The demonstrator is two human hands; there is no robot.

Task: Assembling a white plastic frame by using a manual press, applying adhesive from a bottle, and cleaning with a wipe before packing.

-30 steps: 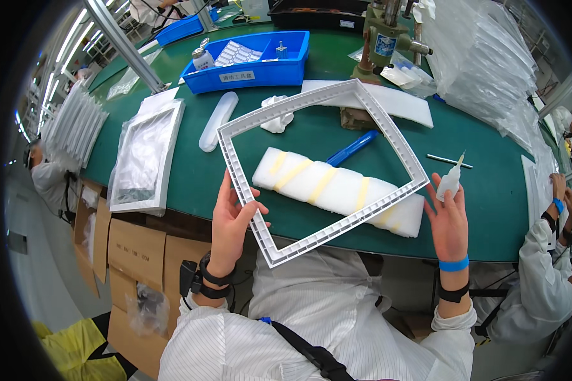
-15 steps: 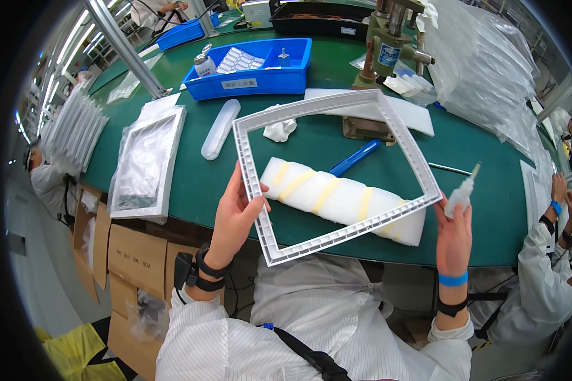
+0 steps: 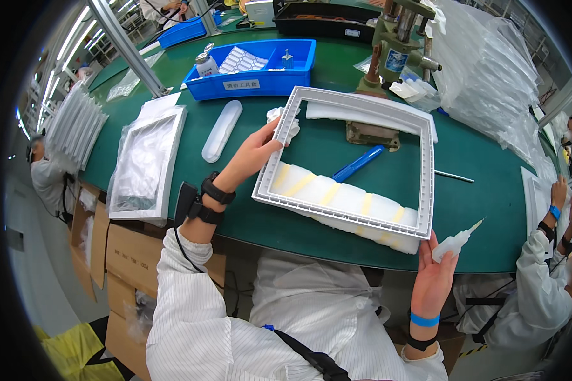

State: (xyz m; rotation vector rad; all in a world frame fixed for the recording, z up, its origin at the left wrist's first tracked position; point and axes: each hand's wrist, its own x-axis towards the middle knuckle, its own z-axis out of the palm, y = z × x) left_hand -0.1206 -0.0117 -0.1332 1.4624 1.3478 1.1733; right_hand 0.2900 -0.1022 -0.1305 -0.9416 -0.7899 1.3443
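Note:
A white rectangular plastic frame [image 3: 427, 178] with a ribbed edge is held up over the table, tilted. My left hand [image 3: 259, 151] grips its left side, thumb and fingers closed round the bar. At its lower right corner, my right hand [image 3: 433, 273] steadies the frame with the fingertips. The same hand keeps a small white squeeze bottle [image 3: 450, 246] with a thin needle tip, pointing up and right. Beneath the frame lies a white foam roll [image 3: 311, 187] wound with yellowish tape. Through the opening I see a blue pen [image 3: 358, 164] on the green table.
A blue divided tray [image 3: 251, 89] stands at the back, near a green metal press [image 3: 397, 51]. A clear oblong case [image 3: 222, 131] and a bagged white frame [image 3: 165, 165] lie to the left. Stacked plastic-wrapped sheets [image 3: 489, 70] fill the right back. Another person's hands [image 3: 558, 193] work at far right.
The frame has turned clockwise. My left hand has risen up and to the right with its left side, while my right hand has come down and left, still holding the bottle.

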